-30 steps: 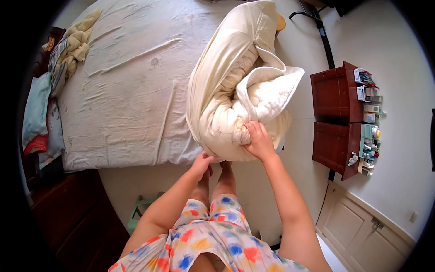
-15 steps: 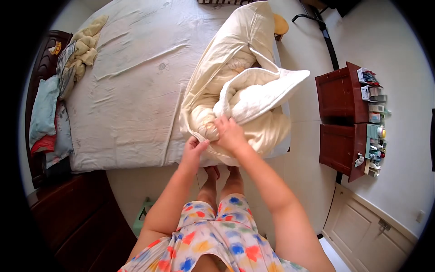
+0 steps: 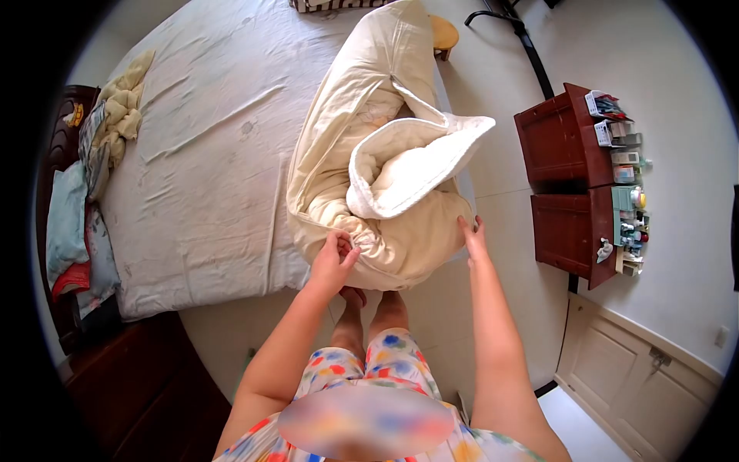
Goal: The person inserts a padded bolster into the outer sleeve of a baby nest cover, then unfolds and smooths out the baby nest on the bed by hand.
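Observation:
A cream quilt cover (image 3: pixel 323 115) lies bunched along the bed's right side, its opening showing white lining and a bulky quilt (image 3: pixel 412 173) inside. My left hand (image 3: pixel 335 258) is at the cover's near edge, fingers curled on the fabric by a gathered bunch. On the cover's lower right side, my right hand (image 3: pixel 474 237) touches the outer bulge with fingers apart. The near end of the cover hangs over the bed's front edge, above my feet.
A wrinkled pale sheet (image 3: pixel 200 154) covers the bed. Pillows (image 3: pixel 68 223) and a beige blanket (image 3: pixel 119 115) are at the left. Red cabinets (image 3: pixel 558 138) holding small items stand right, a round stool (image 3: pixel 443 35) beyond the bed.
My right hand has let go of the gathered fabric near my left hand and moved right to the cover's outer side. The view has shifted slightly, and the cover's near part looks fuller.

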